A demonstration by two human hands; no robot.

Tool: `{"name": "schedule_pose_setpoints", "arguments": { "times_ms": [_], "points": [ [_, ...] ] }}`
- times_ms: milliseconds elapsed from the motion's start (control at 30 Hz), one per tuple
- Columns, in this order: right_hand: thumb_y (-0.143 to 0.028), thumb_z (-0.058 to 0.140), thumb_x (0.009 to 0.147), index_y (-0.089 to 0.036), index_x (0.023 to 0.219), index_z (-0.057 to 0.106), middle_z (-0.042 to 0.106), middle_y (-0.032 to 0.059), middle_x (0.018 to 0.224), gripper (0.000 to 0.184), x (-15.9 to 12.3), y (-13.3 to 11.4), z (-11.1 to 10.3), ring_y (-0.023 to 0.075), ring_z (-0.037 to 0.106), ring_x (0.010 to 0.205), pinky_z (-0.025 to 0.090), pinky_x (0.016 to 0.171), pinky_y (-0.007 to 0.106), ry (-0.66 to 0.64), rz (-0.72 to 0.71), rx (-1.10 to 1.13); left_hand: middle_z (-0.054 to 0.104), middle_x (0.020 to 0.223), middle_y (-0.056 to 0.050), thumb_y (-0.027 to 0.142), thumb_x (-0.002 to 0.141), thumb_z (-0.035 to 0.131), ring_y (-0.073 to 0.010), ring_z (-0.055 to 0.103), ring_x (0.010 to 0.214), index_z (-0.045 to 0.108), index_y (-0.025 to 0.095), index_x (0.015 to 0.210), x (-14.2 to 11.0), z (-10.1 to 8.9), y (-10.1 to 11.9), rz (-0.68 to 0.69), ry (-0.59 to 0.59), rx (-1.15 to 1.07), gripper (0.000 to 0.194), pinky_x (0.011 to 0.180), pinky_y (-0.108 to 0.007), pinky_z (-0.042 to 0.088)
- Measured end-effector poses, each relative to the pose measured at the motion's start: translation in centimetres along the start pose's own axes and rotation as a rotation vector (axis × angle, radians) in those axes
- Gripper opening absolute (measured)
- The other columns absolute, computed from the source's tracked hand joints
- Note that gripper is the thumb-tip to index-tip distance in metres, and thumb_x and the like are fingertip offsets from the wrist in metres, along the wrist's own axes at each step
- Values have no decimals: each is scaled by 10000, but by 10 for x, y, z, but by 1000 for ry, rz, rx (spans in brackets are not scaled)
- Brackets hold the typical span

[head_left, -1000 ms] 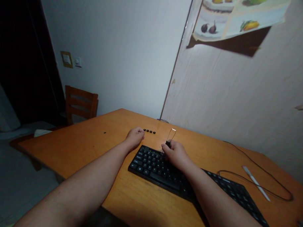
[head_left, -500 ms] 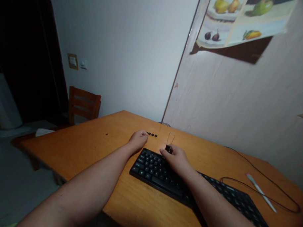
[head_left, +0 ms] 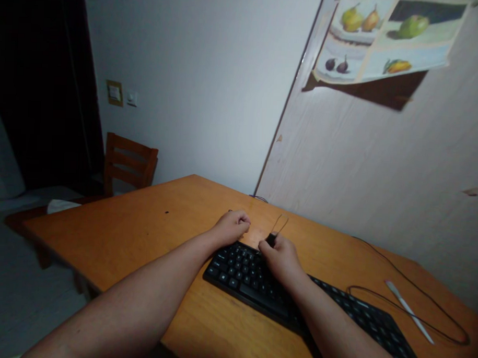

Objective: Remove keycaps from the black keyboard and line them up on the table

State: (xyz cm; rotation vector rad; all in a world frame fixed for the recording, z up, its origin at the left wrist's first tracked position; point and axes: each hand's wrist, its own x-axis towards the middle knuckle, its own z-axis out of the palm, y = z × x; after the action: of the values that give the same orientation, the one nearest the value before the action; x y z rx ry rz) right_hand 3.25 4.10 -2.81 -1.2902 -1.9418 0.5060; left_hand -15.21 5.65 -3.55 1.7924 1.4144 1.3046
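Note:
A black keyboard [head_left: 251, 284] lies slantwise on the wooden table [head_left: 187, 302], with my right forearm crossing over its middle. Above its back edge, my right hand [head_left: 282, 254] is closed round the black handle of a wire keycap puller [head_left: 271, 239]. The puller's two thin wire prongs point up and away from me. My left hand [head_left: 231, 227] is curled shut just behind the keyboard's back left corner, and whatever its fingers hold is hidden. It covers the place where small black keycaps lay; only a dark speck shows past its knuckles.
A white brush-like stick [head_left: 410, 313] and the looping black cable [head_left: 407, 302] lie to the right. One small dark piece [head_left: 167, 212] rests on the table's left part. A wooden chair [head_left: 130, 162] stands beyond the table, and a wall [head_left: 210, 94] borders the back.
My left hand has moved right and slightly nearer, covering the row of keycaps. My right hand has shifted slightly right and nearer, and the puller's prongs now tilt more to the right.

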Motion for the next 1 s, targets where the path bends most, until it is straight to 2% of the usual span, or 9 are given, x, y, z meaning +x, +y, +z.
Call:
{"name": "schedule_pose_setpoints", "arguments": {
  "times_ms": [200, 300, 500, 733, 900, 1000],
  "points": [
    [-330, 533, 756, -202, 661, 533, 563, -16, 559, 160, -5, -3, -2, 149, 529, 546, 326, 523, 242, 11, -89, -48, 619, 693, 9, 181, 692, 551, -125, 559, 663, 636, 141, 780, -8, 3, 10, 79, -203, 113, 129, 575, -199, 403],
    [-351, 541, 761, -200, 665, 539, 572, -12, 571, 179, -5, -2, -1, 149, 536, 553, 336, 531, 242, 11, -100, -48, 654, 740, -4, 175, 703, 541, -138, 580, 708, 646, 141, 777, -9, 4, 9, 98, -263, 135, 133, 605, -205, 419],
    [-338, 531, 756, -202, 653, 527, 562, -10, 567, 171, -1, 0, -1, 151, 527, 545, 329, 511, 241, 2, -15, -18, 671, 759, 0, 166, 705, 534, -143, 593, 738, 658, 143, 791, -8, 4, 6, 100, -310, 157, 153, 628, -204, 428],
    [-392, 539, 787, -196, 716, 563, 603, 11, 613, 210, -7, -9, -6, 168, 565, 605, 343, 548, 250, -15, -117, -96, 686, 780, 9, 175, 710, 546, -142, 603, 759, 693, 145, 823, -9, 3, 7, 113, -385, 180, 188, 658, -201, 429],
    [-368, 551, 745, -195, 653, 543, 563, -7, 563, 196, 1, 2, -3, 154, 520, 546, 331, 505, 245, -9, -7, 5, 685, 757, 26, 149, 699, 536, -131, 598, 744, 707, 156, 814, -9, 1, 10, 129, -444, 175, 206, 656, -190, 417],
    [-332, 538, 733, -194, 637, 537, 555, -15, 560, 168, 4, 8, -2, 146, 502, 535, 328, 497, 242, -14, 10, 54, 681, 737, 38, 136, 689, 543, -121, 593, 728, 711, 165, 770, -10, 0, 11, 152, -448, 144, 188, 680, -188, 415]
  ]
}}
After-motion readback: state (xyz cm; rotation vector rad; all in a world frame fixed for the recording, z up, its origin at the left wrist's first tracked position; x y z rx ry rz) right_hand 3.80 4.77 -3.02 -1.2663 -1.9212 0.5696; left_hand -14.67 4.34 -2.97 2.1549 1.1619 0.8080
